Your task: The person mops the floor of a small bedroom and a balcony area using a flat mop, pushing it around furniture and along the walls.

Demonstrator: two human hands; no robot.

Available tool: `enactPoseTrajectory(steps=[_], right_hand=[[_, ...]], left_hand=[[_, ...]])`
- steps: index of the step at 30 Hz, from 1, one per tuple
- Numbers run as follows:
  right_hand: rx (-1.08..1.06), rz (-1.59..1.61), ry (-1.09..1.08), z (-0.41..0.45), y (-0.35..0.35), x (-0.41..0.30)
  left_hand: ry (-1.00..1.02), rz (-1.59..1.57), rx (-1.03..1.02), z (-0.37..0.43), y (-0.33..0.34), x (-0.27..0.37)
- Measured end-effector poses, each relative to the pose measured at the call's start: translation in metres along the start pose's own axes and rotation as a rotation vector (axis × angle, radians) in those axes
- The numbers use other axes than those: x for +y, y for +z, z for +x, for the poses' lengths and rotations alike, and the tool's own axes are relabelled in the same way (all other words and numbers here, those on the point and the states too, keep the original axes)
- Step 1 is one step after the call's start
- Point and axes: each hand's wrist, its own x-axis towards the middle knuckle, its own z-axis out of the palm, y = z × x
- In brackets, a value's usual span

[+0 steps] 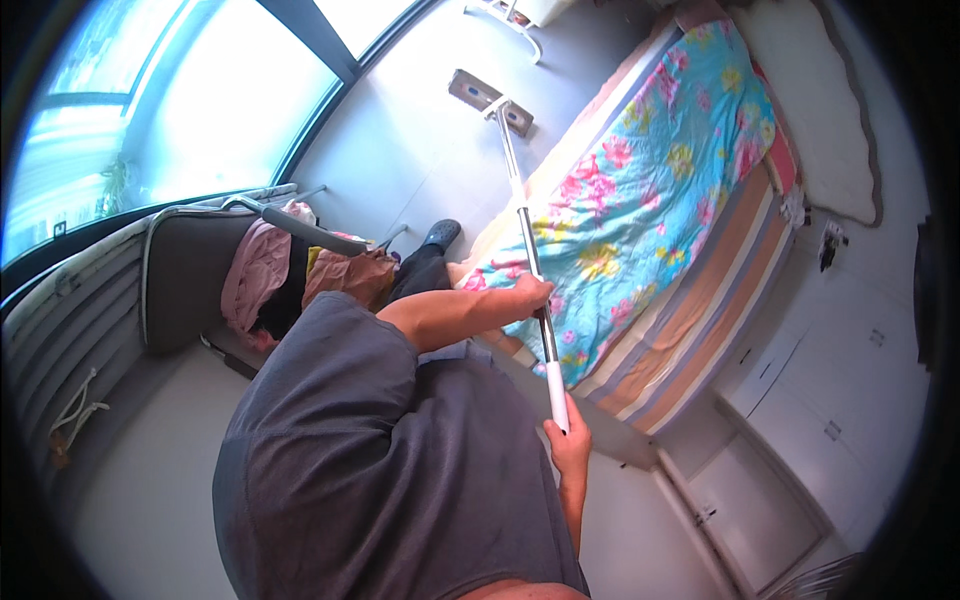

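Note:
A flat mop with a telescopic metal pole (533, 247) stretches away from me across the room. My left hand (534, 294) wraps around the pole partway along its length. Lower down, the white grip (556, 394) at the pole's near end is held in my right hand (570, 442). The rectangular mop head (472, 91) lies on the pale floor (405, 142) beyond the bed, joined to the pole by a white bracket. Alongside the pole is a bed with a blue floral cover (645, 187) and a striped sheet (690, 330).
Left of me stands a chair (191, 277) with clothes (259, 274) heaped on it, near a ribbed radiator (75, 337) and a bright window (225, 97). A white metal frame (517, 26) is at the far end. White cabinets (832, 375) line the right side. One dark clog (442, 234) shows on my foot.

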Motion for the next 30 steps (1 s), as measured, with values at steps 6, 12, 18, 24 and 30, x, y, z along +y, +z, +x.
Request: enactPoseTrajectory(steps=[6,12,18,24,30], right_hand=[[-0.167,0.219,-0.08,0.151,0.061,-0.122],[-0.282,-0.081,-0.41,0.253,0.206,-0.192],[-0.366,-0.34,-0.459,0.187,0.251,-0.116],[-0.522,-0.569,-0.476,0.139,0.153,-0.016],[-0.495,-0.78,-0.465,0.102,0.062,0.017]], left_hand=[[0.273,-0.201,0.323,0.09,-0.085,0.155],[0.397,-0.007,0.409,0.137,-0.248,0.209],[0.426,-0.096,0.36,0.116,-0.282,0.084],[0.39,-0.369,0.232,0.082,-0.2,-0.038],[0.193,-0.48,0.194,0.068,-0.131,-0.096]])
